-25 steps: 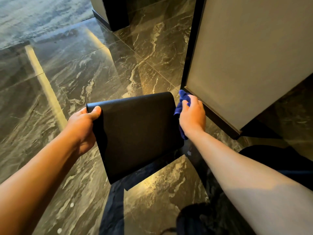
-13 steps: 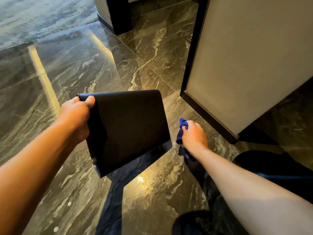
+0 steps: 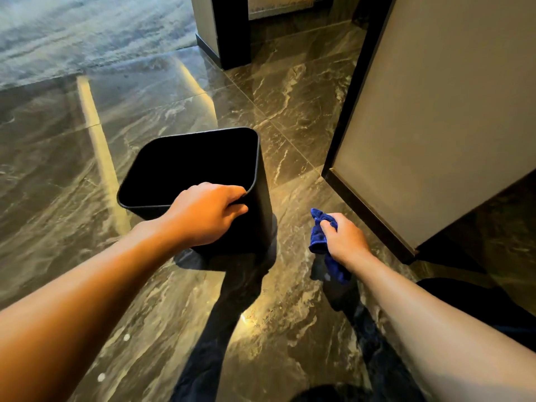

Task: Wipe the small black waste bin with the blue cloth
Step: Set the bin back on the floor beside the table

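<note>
My left hand (image 3: 207, 214) is clamped on the near rim of the small black waste bin (image 3: 262, 198), which is sitting upright on the marble floor (image 3: 290, 117), mouth open. Just right of it, not touching, my right hand (image 3: 345, 239) is bunched around the blue cloth (image 3: 317, 237).

- The waste bin (image 3: 262, 198), earlier tilted on its side, now seems to stand upright, mouth up.
- The left hand (image 3: 207, 214) now grips its near rim.
- The blue cloth (image 3: 319, 236) has come off it.
</note>
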